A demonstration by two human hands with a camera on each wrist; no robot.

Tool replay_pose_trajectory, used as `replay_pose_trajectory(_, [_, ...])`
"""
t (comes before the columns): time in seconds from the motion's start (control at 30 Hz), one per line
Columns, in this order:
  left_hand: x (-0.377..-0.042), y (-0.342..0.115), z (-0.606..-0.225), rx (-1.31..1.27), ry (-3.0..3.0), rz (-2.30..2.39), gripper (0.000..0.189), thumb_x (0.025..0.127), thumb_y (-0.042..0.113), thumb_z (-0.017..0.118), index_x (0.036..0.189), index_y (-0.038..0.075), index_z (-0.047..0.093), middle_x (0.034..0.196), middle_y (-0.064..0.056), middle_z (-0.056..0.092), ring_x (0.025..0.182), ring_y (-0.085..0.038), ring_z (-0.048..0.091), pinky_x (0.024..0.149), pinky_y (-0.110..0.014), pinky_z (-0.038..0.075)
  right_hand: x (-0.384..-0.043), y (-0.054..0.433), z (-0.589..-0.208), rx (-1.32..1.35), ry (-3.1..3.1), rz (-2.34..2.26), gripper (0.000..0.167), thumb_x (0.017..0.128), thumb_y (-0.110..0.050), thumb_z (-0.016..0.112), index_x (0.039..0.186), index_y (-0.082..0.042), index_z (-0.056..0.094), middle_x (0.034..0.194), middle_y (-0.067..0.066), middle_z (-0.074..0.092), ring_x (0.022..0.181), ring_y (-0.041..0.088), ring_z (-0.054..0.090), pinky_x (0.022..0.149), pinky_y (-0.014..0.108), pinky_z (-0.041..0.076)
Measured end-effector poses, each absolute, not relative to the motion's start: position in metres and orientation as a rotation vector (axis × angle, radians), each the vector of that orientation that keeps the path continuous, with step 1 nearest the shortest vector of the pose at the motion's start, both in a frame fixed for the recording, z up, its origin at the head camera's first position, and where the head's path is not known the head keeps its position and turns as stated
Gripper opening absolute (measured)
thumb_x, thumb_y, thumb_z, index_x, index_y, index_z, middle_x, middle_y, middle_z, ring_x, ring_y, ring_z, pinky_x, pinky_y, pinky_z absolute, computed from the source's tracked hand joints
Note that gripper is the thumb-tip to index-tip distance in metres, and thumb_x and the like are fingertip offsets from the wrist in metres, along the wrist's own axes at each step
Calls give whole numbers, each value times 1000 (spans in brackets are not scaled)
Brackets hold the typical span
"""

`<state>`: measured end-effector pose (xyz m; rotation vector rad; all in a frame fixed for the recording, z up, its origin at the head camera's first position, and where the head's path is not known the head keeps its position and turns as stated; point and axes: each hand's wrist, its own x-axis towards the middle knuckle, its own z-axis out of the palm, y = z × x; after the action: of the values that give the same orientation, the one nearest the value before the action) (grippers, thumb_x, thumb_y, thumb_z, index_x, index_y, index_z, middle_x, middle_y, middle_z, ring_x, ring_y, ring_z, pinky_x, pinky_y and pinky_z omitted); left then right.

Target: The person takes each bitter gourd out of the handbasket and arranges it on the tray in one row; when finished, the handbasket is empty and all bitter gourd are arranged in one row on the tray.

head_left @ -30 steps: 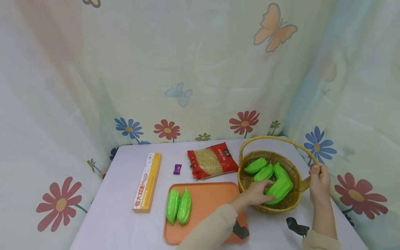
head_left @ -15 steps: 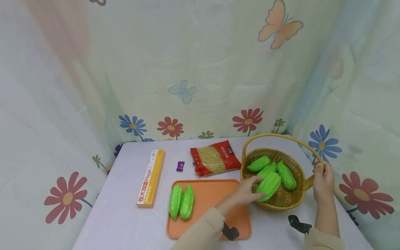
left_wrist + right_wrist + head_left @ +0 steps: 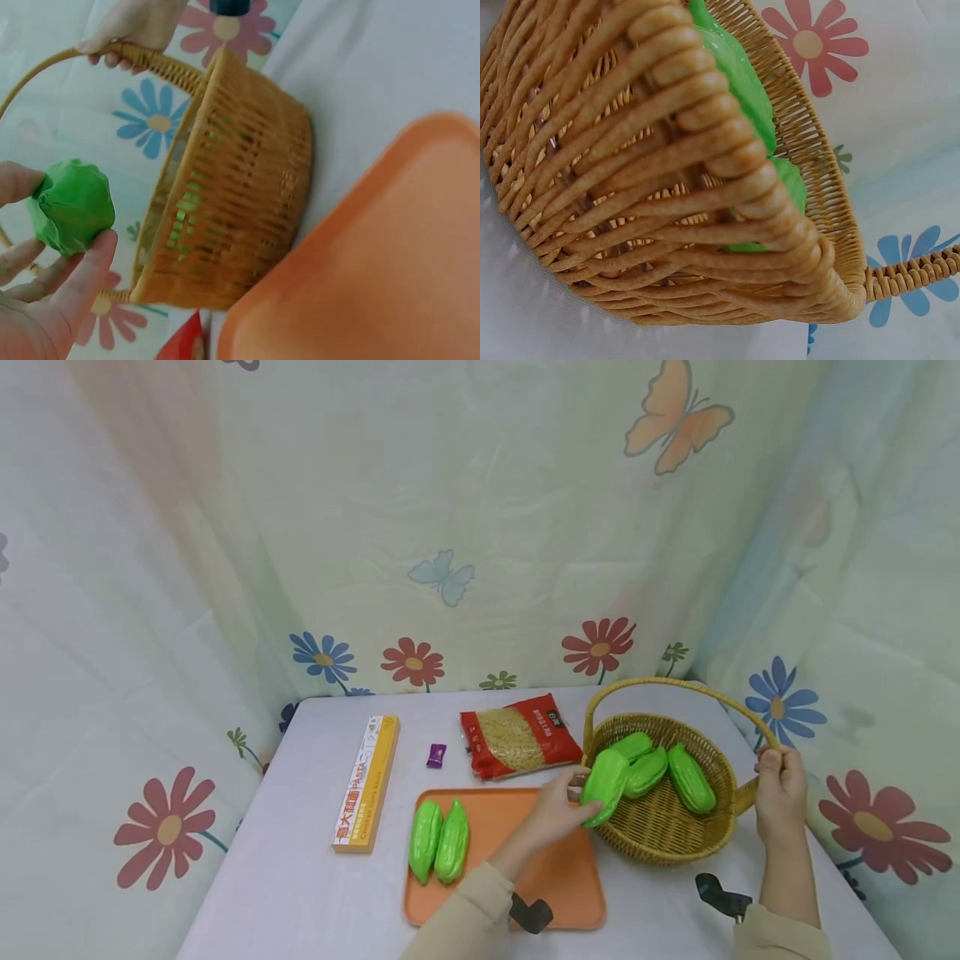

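My left hand (image 3: 553, 810) holds a bright green, ridged bitter melon (image 3: 606, 787) between thumb and fingers, over the basket's near-left rim. In the left wrist view, that melon (image 3: 73, 208) shows end-on, above the level of the rim. The wicker basket (image 3: 675, 847) stands at the right with three more bitter melons (image 3: 690, 779) inside. My right hand (image 3: 782, 789) grips the basket's arched handle (image 3: 678, 683) at its right side. Two bitter melons (image 3: 452, 843) lie side by side on the left of the orange tray (image 3: 517, 902).
A red bag of pasta (image 3: 519, 737) lies behind the tray, close to the basket. Left of it are a small purple wrapped candy (image 3: 437, 756) and a long yellow-and-white pasta box (image 3: 366, 783). A flowered curtain (image 3: 480, 527) hangs around the table (image 3: 255, 877).
My left hand has lifted a bitter melon from among the others and carried it left to the basket's rim. The right hand stays on the handle. The head view has shifted slightly.
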<state>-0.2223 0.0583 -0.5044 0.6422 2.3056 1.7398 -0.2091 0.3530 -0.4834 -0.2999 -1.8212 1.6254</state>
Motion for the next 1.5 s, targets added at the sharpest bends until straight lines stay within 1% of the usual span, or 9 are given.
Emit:
replay_pose_trajectory(0.23, [-217,29,-515,454,2244,1873,47,83,16,67,126,12,49,107,-7,57,88,-17,60,62,-24,50,-209,353,-484,-296,-1813,1641,13,96,-19,36,91,-19,49,80,0,39,77,9,37,66,13,30])
replay_pose_trajectory(0.47, [-210,6,-525,369,2295,1871,48,84,18,66,126,4,46,114,-13,55,94,-24,59,64,-26,50,-210,354,-486,-235,-1789,1637,15,96,-17,36,91,-17,49,81,0,41,78,10,37,68,14,30])
replay_pose_trajectory(0.67, [-204,-8,-533,329,2391,1840,48,83,20,67,124,5,47,112,-15,56,92,-24,60,65,-26,50,-210,353,-484,-250,-1810,1606,14,96,-18,36,91,-19,48,80,-1,40,77,9,37,68,13,30])
replay_pose_trajectory(0.8, [-198,-17,-540,301,2455,1835,49,82,19,68,123,2,47,109,-15,57,89,-24,59,67,-26,49,-211,353,-485,-256,-1803,1631,13,96,-19,36,92,-19,49,81,0,40,78,8,37,69,13,30])
replay_pose_trajectory(0.9, [-192,-23,-546,284,2504,1838,48,81,17,69,121,0,48,107,-16,57,88,-24,60,69,-27,50,-211,354,-485,-259,-1790,1651,13,96,-20,37,92,-19,49,81,1,40,78,8,37,69,14,30])
replay_pose_trajectory(1.03, [-183,-30,-551,235,2647,1797,49,79,14,70,120,-2,48,107,-16,58,91,-26,59,75,-33,49,-210,353,-485,-281,-1764,1685,13,96,-20,37,92,-19,50,82,0,40,78,8,37,69,13,30])
replay_pose_trajectory(1.23, [-175,-38,-559,117,2878,1652,49,75,13,72,117,0,51,102,-9,59,92,-24,57,79,-38,47,-210,354,-487,-287,-1741,1702,13,96,-18,38,92,-18,50,82,0,41,79,8,38,68,11,31])
replay_pose_trajectory(1.4, [-173,-41,-564,56,2956,1532,48,76,16,71,118,4,51,104,-9,59,97,-26,55,81,-42,46,-210,354,-487,-310,-1750,1701,13,96,-20,38,91,-19,50,83,1,40,78,8,37,67,12,31])
replay_pose_trajectory(1.5, [-170,-43,-565,48,3000,1472,47,76,17,71,117,4,53,102,-10,58,95,-27,56,78,-42,46,-210,354,-487,-330,-1765,1701,13,96,-21,37,92,-19,50,83,1,40,79,8,37,67,12,30])
